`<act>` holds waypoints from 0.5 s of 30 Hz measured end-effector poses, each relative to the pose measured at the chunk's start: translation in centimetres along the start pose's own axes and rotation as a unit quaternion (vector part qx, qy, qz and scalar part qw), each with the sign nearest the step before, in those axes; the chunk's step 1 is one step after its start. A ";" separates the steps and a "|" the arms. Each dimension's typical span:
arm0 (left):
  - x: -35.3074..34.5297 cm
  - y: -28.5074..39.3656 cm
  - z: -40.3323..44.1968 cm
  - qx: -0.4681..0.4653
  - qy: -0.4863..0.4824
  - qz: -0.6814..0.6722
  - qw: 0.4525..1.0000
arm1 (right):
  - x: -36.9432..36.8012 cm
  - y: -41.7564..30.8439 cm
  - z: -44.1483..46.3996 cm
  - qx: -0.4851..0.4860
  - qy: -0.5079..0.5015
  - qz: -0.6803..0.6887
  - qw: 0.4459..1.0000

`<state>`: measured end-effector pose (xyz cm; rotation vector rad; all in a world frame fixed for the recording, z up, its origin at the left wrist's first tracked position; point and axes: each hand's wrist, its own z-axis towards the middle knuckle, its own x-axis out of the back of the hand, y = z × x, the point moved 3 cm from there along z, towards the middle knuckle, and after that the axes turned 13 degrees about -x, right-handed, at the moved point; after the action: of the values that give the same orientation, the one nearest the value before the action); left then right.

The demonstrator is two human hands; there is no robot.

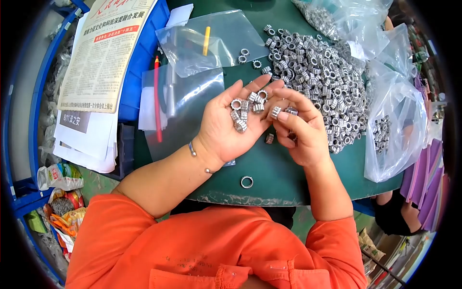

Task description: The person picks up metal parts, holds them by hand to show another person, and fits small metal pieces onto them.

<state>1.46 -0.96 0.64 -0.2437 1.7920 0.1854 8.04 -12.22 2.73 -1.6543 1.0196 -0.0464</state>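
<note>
My left hand (231, 127) lies palm up over the green table, fingers stretched out, with several small ribbed metal rings (244, 107) resting loose on it. Beside its fingertips, my right hand (303, 130) pinches a ribbed metal ring (275, 112) between thumb and fingers. A second ring (291, 111) sits against the right fingers. Just below the hands, one more ring (269, 138) lies on the table. Behind my right hand spreads a large heap of the same metal rings (317, 72). A wider, thinner ring (247, 182) lies near the table's front edge.
Clear plastic bags (394, 120) holding rings stand right of the heap. Flat plastic bags (211, 38), a red pencil (158, 98) and a yellow stick (206, 41) lie at left. A newspaper (103, 58) hangs over a blue bin (144, 62). A person in purple (426, 183) is at far right.
</note>
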 end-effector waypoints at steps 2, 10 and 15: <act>0.4 0.2 0.1 0.001 0.004 0.001 1.000 | 0.3 0.2 0.1 -0.057 -0.011 0.036 0.998; 0.0 0.1 0.0 0.009 -0.005 -0.021 1.000 | 0.8 0.2 0.8 -0.116 -0.039 0.133 0.983; 0.1 0.0 0.0 0.018 -0.001 -0.034 0.999 | 1.4 0.4 1.0 -0.124 -0.071 0.151 0.978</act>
<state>1.41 -0.94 0.55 -0.2790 1.7806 0.1052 9.14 -12.30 1.39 -1.6783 1.1920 0.4111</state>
